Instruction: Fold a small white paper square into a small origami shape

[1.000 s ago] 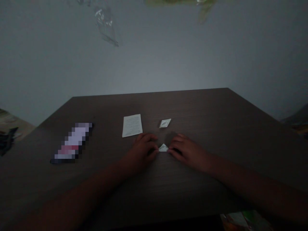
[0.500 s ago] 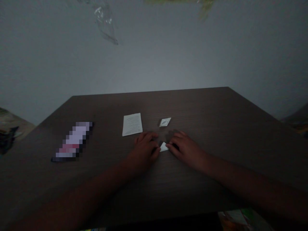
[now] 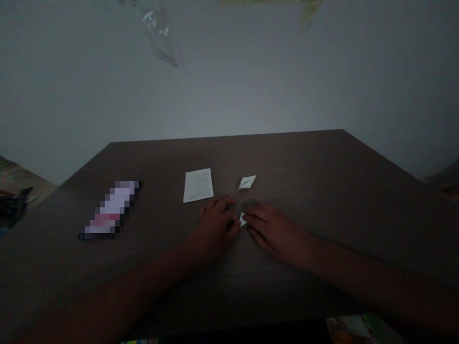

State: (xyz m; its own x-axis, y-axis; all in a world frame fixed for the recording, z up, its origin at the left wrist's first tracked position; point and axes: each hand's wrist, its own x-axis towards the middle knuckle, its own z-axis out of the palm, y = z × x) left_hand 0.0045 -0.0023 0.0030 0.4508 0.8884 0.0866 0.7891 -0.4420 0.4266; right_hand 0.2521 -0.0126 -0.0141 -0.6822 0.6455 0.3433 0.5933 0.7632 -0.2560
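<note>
A tiny folded white paper piece [image 3: 243,220] lies on the dark wooden table [image 3: 322,181], mostly covered by my fingers. My left hand [image 3: 217,222] rests curled on the table with its fingertips pinching the piece's left edge. My right hand [image 3: 274,229] lies over the piece's right side, fingers pressed down on it. Just beyond my hands sit a small diamond-shaped folded paper [image 3: 247,182] and a white printed sheet [image 3: 198,185].
A blurred-out oblong object [image 3: 110,209] lies on the left part of the table. A clear plastic wrapper [image 3: 159,33] is seen against the pale wall behind. Dim clutter sits past the table's left edge [image 3: 14,203].
My right hand has slid left over the small paper piece, so less of it shows. My left hand has stayed in place.
</note>
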